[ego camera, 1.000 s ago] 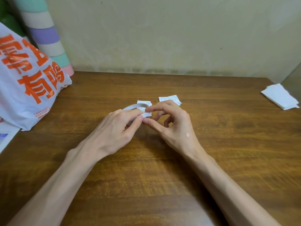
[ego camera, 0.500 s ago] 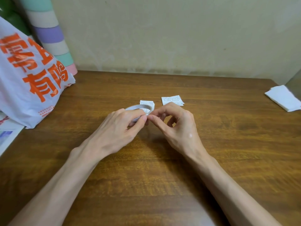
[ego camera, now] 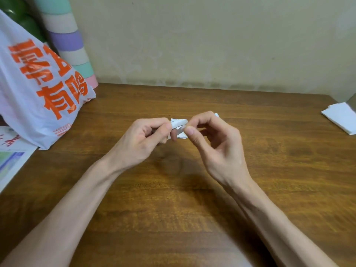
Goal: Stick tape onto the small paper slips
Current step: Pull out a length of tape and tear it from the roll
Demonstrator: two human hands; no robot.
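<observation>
Wooden table [ego camera: 192, 209] against a plain wall, with a printed plastic bag [ego camera: 38, 83] at the left and folded white paper [ego camera: 339, 118] at the far right. Both hands are lifted a little above the middle of it. The left hand [ego camera: 142, 139] has its fingers curled round the tape roll [ego camera: 178, 127], which is mostly hidden. The right hand [ego camera: 217, 149] pinches the edge of the roll between thumb and forefinger.

One paper slip [ego camera: 179, 120] lies on the table just behind the roll, and the corner of a second slip [ego camera: 216, 115] shows behind the right fingers.

The step, I judge, is to free the tape's end. To do it well, keep the roll steady in the left hand and lift the end with the nail slowly — a fast pull may tear it narrow. Pull out only a short piece, held tight and flat, so that it does not fold onto itself before it reaches the slip.
</observation>
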